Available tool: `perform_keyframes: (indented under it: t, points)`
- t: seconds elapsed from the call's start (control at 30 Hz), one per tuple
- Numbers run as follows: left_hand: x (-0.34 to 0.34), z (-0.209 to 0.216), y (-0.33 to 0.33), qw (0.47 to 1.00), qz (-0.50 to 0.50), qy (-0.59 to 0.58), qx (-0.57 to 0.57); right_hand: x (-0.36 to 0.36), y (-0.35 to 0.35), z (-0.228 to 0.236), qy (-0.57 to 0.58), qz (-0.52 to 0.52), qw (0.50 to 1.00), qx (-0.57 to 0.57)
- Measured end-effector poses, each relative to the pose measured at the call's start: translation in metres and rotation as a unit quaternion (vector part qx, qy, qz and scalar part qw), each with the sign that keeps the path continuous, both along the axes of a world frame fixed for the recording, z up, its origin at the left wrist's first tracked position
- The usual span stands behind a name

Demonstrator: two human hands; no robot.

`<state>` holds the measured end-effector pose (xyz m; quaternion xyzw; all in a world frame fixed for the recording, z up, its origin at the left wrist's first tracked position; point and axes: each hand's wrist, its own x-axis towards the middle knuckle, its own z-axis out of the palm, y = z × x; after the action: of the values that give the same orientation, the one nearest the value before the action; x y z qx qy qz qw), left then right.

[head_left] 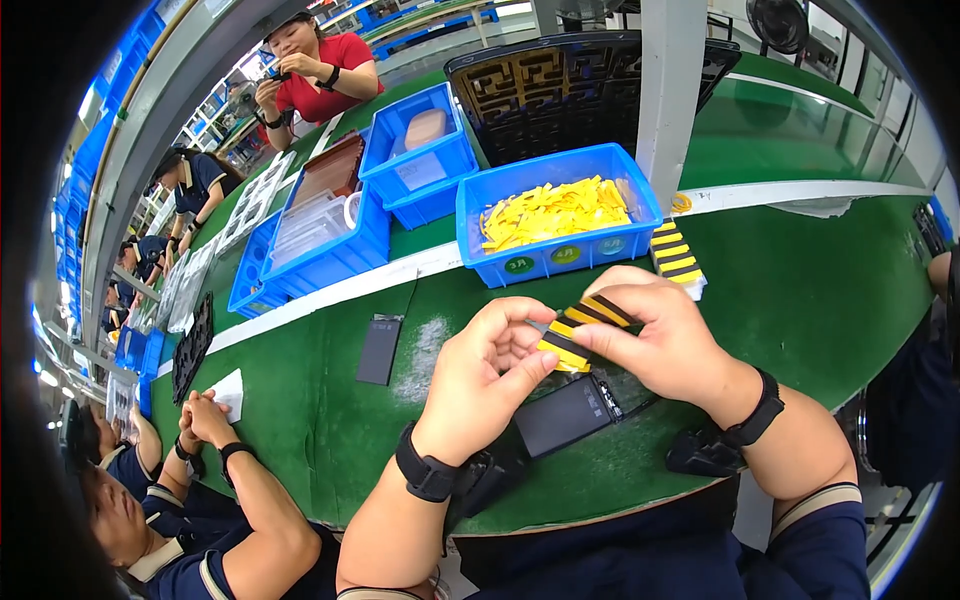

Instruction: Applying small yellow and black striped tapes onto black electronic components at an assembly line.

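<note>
My left hand [488,358] pinches one end of a yellow-and-black striped adhesive strip [565,345] between thumb and fingers. My right hand [655,325] grips the other part of the strip, which bends upward between its thumb and index finger. A bit of plain yellow shows below the left part of the strip. Just beneath both hands lies a flat black battery pack [565,415] on the green table, with a small connector end at its right side. A second black battery [380,350] rests to the left, apart from my hands.
A blue bin [541,266] full of yellow pieces stands beyond my hands, beside a stack of striped strips [678,262]. More blue bins [330,250] hold clear and brown trays. A grey post [668,100] rises behind. A co-worker's clasped hands [208,420] rest at the left.
</note>
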<state>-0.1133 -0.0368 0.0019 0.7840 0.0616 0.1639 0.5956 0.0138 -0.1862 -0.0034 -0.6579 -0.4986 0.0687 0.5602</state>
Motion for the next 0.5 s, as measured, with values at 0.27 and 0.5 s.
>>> perform_keyframes:
  t: [0.27,0.5]
  points:
    - [0.007,-0.013,0.034,0.984,0.108,0.139,-0.024,0.003,-0.001,0.006,0.181,-0.066,0.976,0.098]
    - [0.005,-0.009,0.012,0.879,0.137,0.06,0.453,-0.003,-0.007,0.009,0.156,-0.05,0.986,0.03]
